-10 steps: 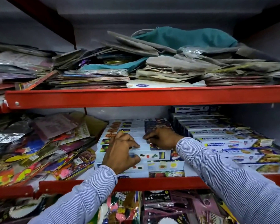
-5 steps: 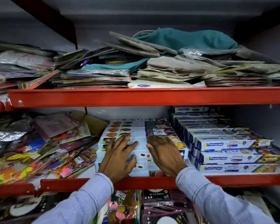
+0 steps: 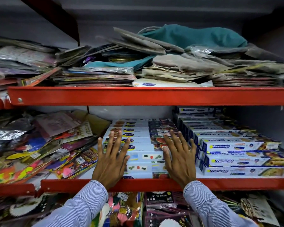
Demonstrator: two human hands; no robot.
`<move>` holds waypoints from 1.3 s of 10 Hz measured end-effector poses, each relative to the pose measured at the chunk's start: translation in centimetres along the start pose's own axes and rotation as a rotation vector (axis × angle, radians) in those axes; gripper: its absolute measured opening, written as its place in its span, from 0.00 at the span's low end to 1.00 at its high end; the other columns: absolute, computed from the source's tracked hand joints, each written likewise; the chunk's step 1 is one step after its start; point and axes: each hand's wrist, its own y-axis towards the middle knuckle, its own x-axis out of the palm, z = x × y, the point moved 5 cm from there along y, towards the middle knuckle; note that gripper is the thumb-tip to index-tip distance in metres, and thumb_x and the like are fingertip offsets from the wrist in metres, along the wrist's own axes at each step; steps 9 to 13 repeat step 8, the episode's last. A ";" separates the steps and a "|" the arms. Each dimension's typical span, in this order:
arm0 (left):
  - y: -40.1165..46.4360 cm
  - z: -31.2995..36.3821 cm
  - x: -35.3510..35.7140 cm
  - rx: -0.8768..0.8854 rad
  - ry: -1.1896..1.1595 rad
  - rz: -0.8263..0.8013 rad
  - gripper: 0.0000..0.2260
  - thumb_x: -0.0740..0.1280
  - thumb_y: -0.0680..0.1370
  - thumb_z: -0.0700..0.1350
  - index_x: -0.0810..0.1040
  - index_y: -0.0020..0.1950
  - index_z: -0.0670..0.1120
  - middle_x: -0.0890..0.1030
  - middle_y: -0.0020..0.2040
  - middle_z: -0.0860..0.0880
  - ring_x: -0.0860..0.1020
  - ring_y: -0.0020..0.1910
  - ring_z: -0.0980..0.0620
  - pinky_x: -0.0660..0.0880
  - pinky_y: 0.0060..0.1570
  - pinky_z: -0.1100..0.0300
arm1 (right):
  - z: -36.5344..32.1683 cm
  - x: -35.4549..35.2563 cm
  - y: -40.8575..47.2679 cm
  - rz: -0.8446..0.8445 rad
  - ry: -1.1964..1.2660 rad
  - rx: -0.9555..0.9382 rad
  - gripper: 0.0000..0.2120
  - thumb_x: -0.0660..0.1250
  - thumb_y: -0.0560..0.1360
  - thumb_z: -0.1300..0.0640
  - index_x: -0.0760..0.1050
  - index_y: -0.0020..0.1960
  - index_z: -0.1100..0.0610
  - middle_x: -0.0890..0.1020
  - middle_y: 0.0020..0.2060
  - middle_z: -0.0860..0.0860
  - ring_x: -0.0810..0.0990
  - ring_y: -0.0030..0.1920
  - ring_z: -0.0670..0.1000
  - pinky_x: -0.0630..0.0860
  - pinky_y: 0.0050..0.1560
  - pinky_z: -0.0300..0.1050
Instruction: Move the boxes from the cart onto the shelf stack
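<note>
A stack of long white-and-blue wrap boxes (image 3: 143,145) lies on the middle red shelf (image 3: 236,183), stepped back in several rows. My left hand (image 3: 111,163) rests flat with fingers spread over the stack's left end. My right hand (image 3: 180,159) lies flat with fingers spread over its right end. Neither hand holds anything. A second stack of blue Freshwrapp boxes (image 3: 236,154) stands right beside it. No cart is in view.
Loose colourful party packets (image 3: 39,149) fill the left of the middle shelf. The upper red shelf (image 3: 138,95) carries piled flat packets and folded cloth bags (image 3: 187,51). Foil balloon packs (image 3: 161,203) hang below the shelf edge.
Both hands went from curled fingers gripping the front boxes to flat, spread palms on the stack. They also drew back towards the shelf edge.
</note>
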 end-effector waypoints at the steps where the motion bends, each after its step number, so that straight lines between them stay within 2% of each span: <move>1: 0.0 -0.3 0.1 -0.001 -0.003 -0.008 0.25 0.48 0.83 0.55 0.59 0.79 0.48 0.57 0.80 0.39 0.51 0.79 0.37 0.48 0.71 0.27 | -0.3 0.1 0.0 -0.006 0.009 -0.010 0.21 0.50 0.80 0.44 0.67 0.71 0.44 0.69 0.74 0.47 0.64 0.75 0.52 0.58 0.71 0.63; 2: -0.1 -0.3 -0.1 0.000 -0.002 0.006 0.25 0.49 0.82 0.54 0.59 0.79 0.47 0.56 0.80 0.39 0.50 0.79 0.37 0.49 0.70 0.26 | -0.3 0.1 -0.1 0.012 0.002 -0.012 0.22 0.50 0.80 0.44 0.65 0.72 0.44 0.68 0.74 0.47 0.63 0.76 0.53 0.56 0.73 0.64; 3: 0.0 0.2 -0.5 -0.002 0.019 0.034 0.27 0.51 0.82 0.54 0.59 0.79 0.45 0.55 0.80 0.38 0.49 0.79 0.36 0.47 0.70 0.26 | -1.1 0.3 -0.3 0.033 -0.027 -0.066 0.26 0.53 0.80 0.45 0.56 0.77 0.48 0.56 0.79 0.50 0.51 0.79 0.53 0.48 0.76 0.67; 4: 0.1 0.6 -0.1 -0.002 0.036 0.032 0.28 0.51 0.82 0.56 0.56 0.79 0.43 0.53 0.80 0.37 0.47 0.79 0.35 0.46 0.70 0.25 | -3.1 1.1 -0.9 0.026 -0.044 -0.198 0.31 0.54 0.80 0.46 0.48 0.79 0.53 0.50 0.80 0.52 0.46 0.80 0.54 0.46 0.76 0.67; 5: 0.2 0.8 0.3 -0.015 0.038 0.011 0.29 0.52 0.82 0.56 0.56 0.79 0.42 0.53 0.80 0.37 0.48 0.79 0.34 0.47 0.69 0.24 | -4.0 2.3 -1.3 0.015 -0.082 -0.214 0.30 0.52 0.81 0.47 0.47 0.79 0.55 0.50 0.80 0.51 0.46 0.80 0.52 0.47 0.77 0.63; 7: 0.0 0.8 -0.4 -0.023 0.028 -0.021 0.29 0.51 0.82 0.57 0.55 0.79 0.41 0.53 0.80 0.37 0.49 0.79 0.35 0.50 0.68 0.23 | -4.5 2.1 -1.6 0.006 -0.093 -0.177 0.29 0.50 0.81 0.48 0.48 0.79 0.56 0.50 0.80 0.52 0.50 0.79 0.54 0.48 0.76 0.63; 8: -0.1 1.4 -2.6 -0.016 -0.023 0.117 0.30 0.51 0.82 0.58 0.57 0.79 0.40 0.53 0.80 0.37 0.50 0.79 0.35 0.50 0.68 0.24 | -5.2 0.3 -1.6 0.064 -0.027 -0.158 0.31 0.52 0.81 0.47 0.47 0.79 0.56 0.48 0.80 0.52 0.48 0.80 0.54 0.49 0.76 0.65; 13: -0.1 1.4 -2.6 -0.016 -0.023 0.117 0.30 0.51 0.82 0.58 0.57 0.79 0.40 0.53 0.80 0.37 0.50 0.79 0.35 0.50 0.68 0.24 | -5.2 0.3 -1.6 0.064 -0.027 -0.158 0.31 0.52 0.81 0.47 0.47 0.79 0.56 0.48 0.80 0.52 0.48 0.80 0.54 0.49 0.76 0.65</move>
